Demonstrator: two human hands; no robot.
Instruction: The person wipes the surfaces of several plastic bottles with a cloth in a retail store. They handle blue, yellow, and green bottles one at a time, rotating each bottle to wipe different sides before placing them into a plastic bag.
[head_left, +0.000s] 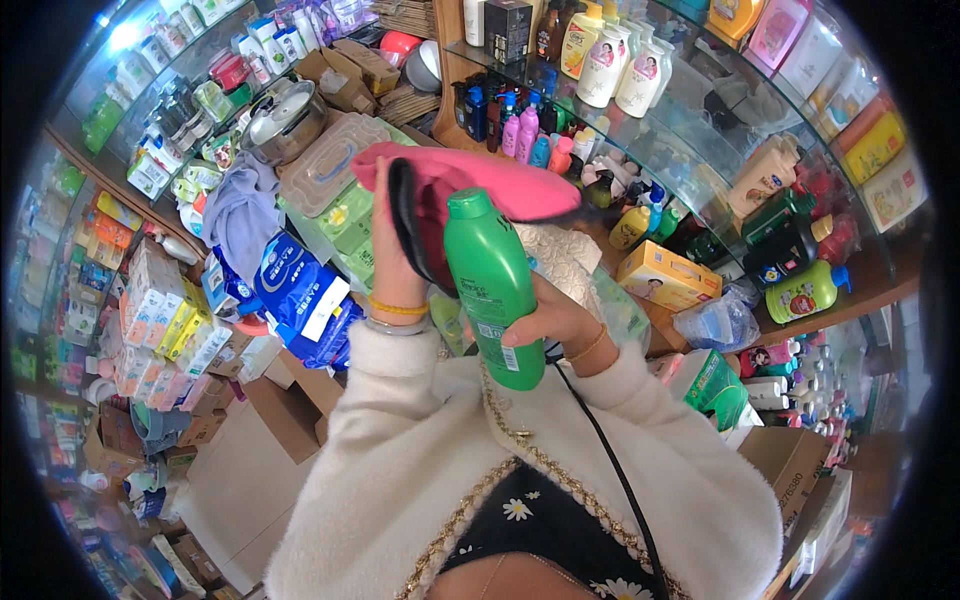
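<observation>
My right hand (559, 319) grips the lower part of a green Rejoice shampoo bottle (486, 259), with the thumb across its label. The bottle stands tilted in front of my chest, green cap at the top. A pink cloth item with a black edge (480, 176) hangs over my left hand (401, 259) and reaches behind the bottle cap. Most of the left fingers are hidden by that cloth. On the left wrist are a yellow bracelet (397, 306) and a pale bangle. Whether the cloth touches the bottle is unclear.
Glass shelves (697, 169) with many bottles curve around ahead. A clear-lidded plastic box (334, 161), a blue package (300, 289) and a lidded metal pot (285, 120) lie ahead left. An orange box (667, 277) sits right. A black cord (611, 442) runs down my front.
</observation>
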